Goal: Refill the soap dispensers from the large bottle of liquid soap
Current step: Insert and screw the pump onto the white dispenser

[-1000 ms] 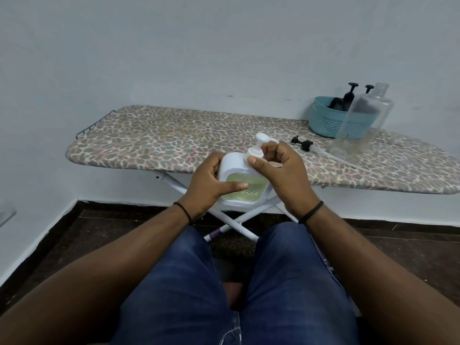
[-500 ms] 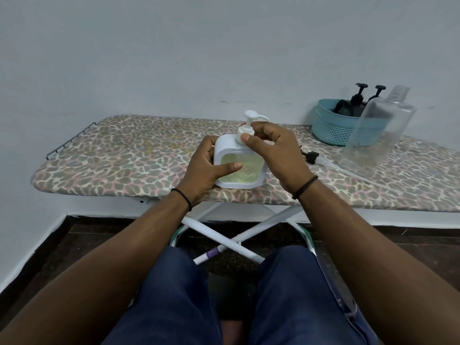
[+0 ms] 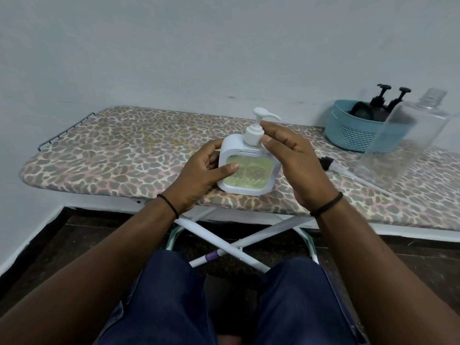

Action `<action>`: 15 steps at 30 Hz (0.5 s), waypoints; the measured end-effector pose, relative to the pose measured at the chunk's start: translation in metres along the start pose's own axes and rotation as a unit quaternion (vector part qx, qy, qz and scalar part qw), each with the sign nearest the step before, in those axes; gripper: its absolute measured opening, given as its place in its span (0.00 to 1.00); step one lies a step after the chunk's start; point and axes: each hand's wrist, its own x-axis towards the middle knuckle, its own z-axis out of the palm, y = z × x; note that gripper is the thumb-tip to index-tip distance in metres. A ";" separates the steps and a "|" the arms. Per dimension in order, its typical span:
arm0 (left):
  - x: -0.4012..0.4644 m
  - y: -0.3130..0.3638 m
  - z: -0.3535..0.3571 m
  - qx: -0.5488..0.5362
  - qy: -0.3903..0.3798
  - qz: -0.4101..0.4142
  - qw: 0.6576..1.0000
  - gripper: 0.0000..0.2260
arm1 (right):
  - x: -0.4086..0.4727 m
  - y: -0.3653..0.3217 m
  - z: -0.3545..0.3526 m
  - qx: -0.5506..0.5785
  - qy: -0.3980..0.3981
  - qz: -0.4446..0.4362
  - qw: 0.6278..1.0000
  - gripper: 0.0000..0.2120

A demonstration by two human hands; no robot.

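A white square soap dispenser (image 3: 246,175) with a clear window showing pale green soap stands upright on the leopard-print ironing board (image 3: 112,150), its white pump fitted on top. My left hand (image 3: 201,175) grips the dispenser's left side, thumb across the window. My right hand (image 3: 296,160) sits at the pump collar with relaxed fingers, index tip and thumb touching its right side. The large clear bottle (image 3: 408,140) stands at the right and looks nearly empty.
A teal basket (image 3: 353,135) at the back right holds dark dispensers with black pumps (image 3: 380,95). A loose black pump with a long clear tube (image 3: 327,162) lies on the board behind my right hand. The wall runs close behind the board.
The dispenser went from my lap up onto the board and now stands there. My right hand has loosened from gripping the pump to just touching its collar.
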 end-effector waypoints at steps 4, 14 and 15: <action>0.001 -0.001 0.001 0.005 0.004 0.003 1.000 0.26 | 0.002 0.001 0.006 -0.067 0.009 -0.036 0.997 0.15; -0.002 0.007 0.007 0.017 -0.003 0.006 1.000 0.24 | -0.003 0.004 0.006 -0.028 0.040 -0.021 0.999 0.17; -0.003 0.008 0.008 0.018 -0.001 0.006 1.000 0.23 | -0.003 0.004 0.006 -0.025 0.029 -0.016 0.999 0.16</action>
